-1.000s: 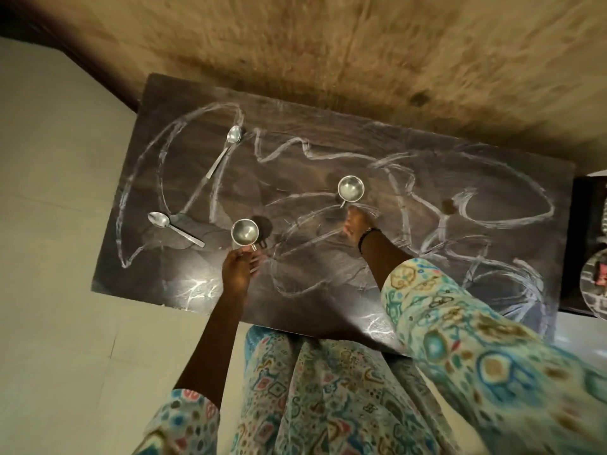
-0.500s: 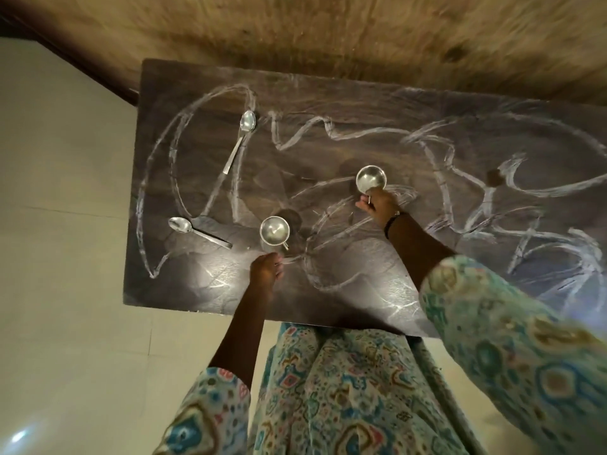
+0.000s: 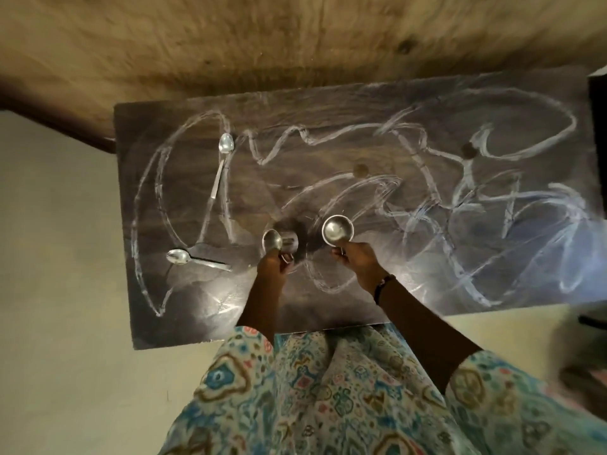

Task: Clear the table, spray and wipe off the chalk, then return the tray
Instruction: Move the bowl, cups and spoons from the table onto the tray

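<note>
A dark table (image 3: pixel 328 133) is covered with white chalk scribbles (image 3: pixel 512 205). My left hand (image 3: pixel 274 266) grips the handle of a small steel cup (image 3: pixel 272 239), lifted and tilted just above the tabletop. A second steel cup (image 3: pixel 337 228) is held by its handle in my right hand (image 3: pixel 356 261), raised above the table's middle. Two steel spoons lie on the left part of the table: one (image 3: pixel 221 165) toward the back, the other (image 3: pixel 193 259) near the front left.
A wooden wall (image 3: pixel 295 44) runs behind the table. Pale floor tiles (image 3: pixel 59 290) lie to the left and in front. A dark piece of furniture (image 3: pixel 599 152) stands at the right edge. My patterned dress (image 3: pixel 328 395) fills the bottom.
Both hands have closed on the cup handles and lifted the two cups off the table toward me. The camera view has shifted, so the table sits more centred.
</note>
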